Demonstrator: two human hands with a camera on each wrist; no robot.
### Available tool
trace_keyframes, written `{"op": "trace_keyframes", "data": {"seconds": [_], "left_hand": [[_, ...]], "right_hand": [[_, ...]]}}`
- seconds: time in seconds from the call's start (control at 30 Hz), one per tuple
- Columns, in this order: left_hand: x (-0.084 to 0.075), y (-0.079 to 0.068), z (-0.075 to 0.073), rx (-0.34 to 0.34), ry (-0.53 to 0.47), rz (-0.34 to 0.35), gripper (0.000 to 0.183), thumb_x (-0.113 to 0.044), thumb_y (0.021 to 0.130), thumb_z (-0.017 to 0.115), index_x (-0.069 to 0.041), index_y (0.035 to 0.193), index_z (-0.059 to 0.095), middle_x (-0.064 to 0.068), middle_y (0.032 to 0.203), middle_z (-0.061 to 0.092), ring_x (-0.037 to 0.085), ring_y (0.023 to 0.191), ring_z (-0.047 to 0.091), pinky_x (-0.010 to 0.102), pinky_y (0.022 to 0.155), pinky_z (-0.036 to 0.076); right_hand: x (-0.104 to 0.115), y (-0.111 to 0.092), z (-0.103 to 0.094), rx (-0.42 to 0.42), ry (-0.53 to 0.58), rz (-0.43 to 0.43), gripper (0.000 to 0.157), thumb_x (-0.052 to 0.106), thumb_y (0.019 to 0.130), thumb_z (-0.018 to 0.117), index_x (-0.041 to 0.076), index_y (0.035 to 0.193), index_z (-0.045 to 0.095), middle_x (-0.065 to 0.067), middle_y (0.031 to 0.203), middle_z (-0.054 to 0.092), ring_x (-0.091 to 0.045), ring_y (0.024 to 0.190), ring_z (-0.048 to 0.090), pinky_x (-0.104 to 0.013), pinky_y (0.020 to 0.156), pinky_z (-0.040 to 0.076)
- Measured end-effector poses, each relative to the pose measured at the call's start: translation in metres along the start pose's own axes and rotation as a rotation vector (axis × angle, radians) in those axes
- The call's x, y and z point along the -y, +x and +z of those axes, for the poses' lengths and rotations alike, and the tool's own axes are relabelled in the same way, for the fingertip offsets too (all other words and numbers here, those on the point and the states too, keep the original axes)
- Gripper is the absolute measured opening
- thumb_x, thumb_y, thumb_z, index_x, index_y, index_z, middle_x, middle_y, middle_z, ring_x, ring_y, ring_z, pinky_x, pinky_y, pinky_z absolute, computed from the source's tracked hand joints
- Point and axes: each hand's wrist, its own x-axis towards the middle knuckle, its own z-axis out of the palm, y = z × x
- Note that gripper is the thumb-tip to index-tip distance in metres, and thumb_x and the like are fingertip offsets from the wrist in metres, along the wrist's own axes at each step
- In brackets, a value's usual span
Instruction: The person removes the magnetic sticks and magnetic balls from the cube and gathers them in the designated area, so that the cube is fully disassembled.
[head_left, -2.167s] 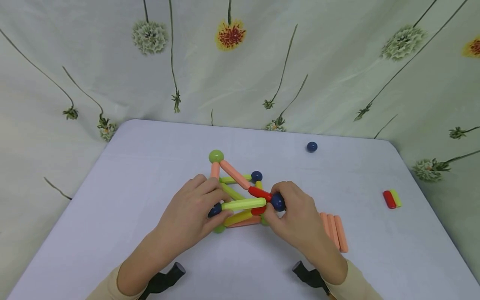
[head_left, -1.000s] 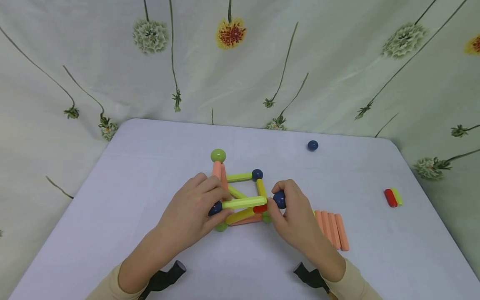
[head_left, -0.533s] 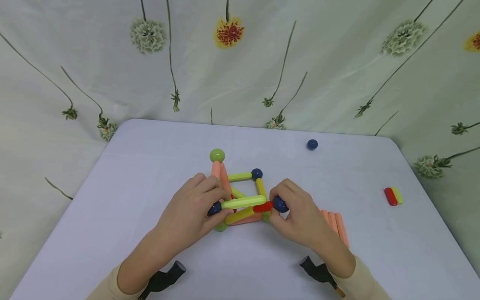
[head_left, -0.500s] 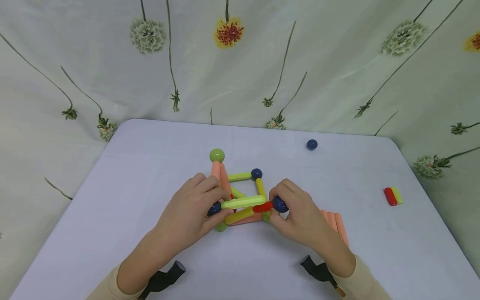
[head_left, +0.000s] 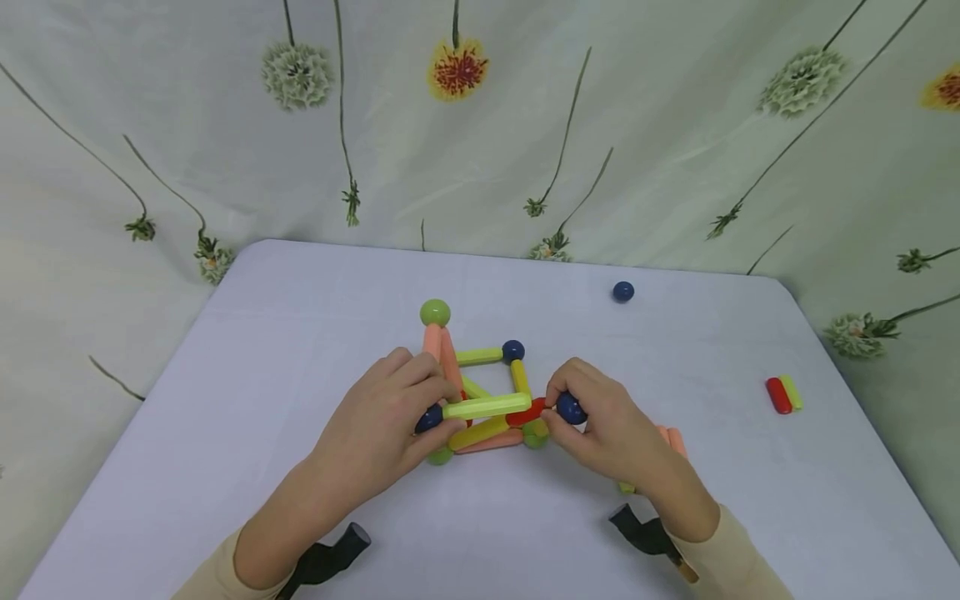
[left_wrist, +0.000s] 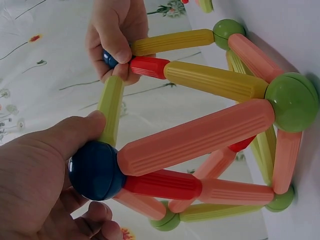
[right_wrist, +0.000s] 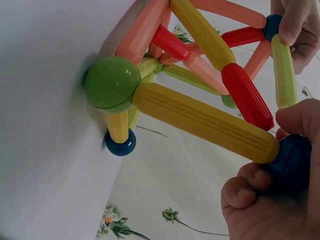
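A frame of magnetic rods and balls stands on the table. My left hand (head_left: 401,417) grips its dark blue ball (left_wrist: 97,170), from which a light green rod (head_left: 487,406) points toward my right hand. My right hand (head_left: 607,421) holds another blue ball (head_left: 572,408) between thumb and fingers. A yellow rod (right_wrist: 205,122) runs from that ball down to a green ball (right_wrist: 112,84) at the table. Close by the right fingers is the end of a red rod (right_wrist: 247,96), joined to a second yellow rod (left_wrist: 215,80). Salmon rods (left_wrist: 200,135) form other sides.
A loose blue ball (head_left: 623,292) lies at the back right. Farther right, a short red rod (head_left: 778,396) and a yellow-green rod (head_left: 792,392) lie side by side. Salmon rods (head_left: 677,441) are partly hidden behind the right forearm. A green ball (head_left: 435,312) tops the frame's back.
A salmon-and-red bar that reached the right hand's ball from the back green ball has swung away leftward. The right hand has shifted slightly right with its ball; the left hand stays put.
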Motion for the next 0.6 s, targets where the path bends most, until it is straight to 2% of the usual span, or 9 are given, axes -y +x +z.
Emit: {"op": "trace_keyframes", "data": {"seconds": [0.13,0.23,0.47,0.6], "left_hand": [[0.000,0.000,0.000,0.005,-0.003,0.003,0.025,-0.032,0.079,0.082,-0.016,0.093,0.070,-0.008,0.091,0.055,0.011,0.078,0.038,0.024,0.065,0.036],[-0.001,0.000,0.000,0.006,-0.006,0.008,0.025,-0.032,0.079,0.083,-0.016,0.093,0.070,-0.008,0.090,0.055,0.011,0.078,0.038,0.024,0.065,0.036],[0.000,0.001,0.001,-0.004,-0.017,0.014,0.023,-0.030,0.079,0.082,-0.017,0.093,0.070,-0.008,0.090,0.054,0.010,0.077,0.038,0.024,0.064,0.035],[0.001,0.000,0.001,-0.011,-0.024,0.011,0.023,-0.030,0.079,0.083,-0.017,0.093,0.070,-0.007,0.091,0.054,0.011,0.077,0.038,0.024,0.064,0.036]], "right_hand": [[-0.001,-0.002,-0.007,0.017,-0.006,0.051,0.023,0.001,0.079,0.064,0.012,0.095,0.052,0.007,0.091,0.050,-0.008,0.078,0.050,-0.024,0.063,0.047],[-0.003,-0.006,-0.015,0.060,-0.035,0.094,0.029,-0.002,0.076,0.068,0.013,0.096,0.054,0.007,0.093,0.054,-0.007,0.083,0.054,-0.024,0.071,0.051],[0.002,-0.009,-0.036,0.247,-0.223,0.250,0.024,0.004,0.077,0.078,0.017,0.091,0.064,0.010,0.091,0.059,-0.007,0.078,0.054,-0.024,0.070,0.052],[0.003,-0.008,-0.039,0.339,-0.270,0.323,0.022,0.006,0.078,0.078,0.017,0.093,0.065,0.009,0.090,0.061,-0.008,0.078,0.055,-0.025,0.072,0.053]]}}
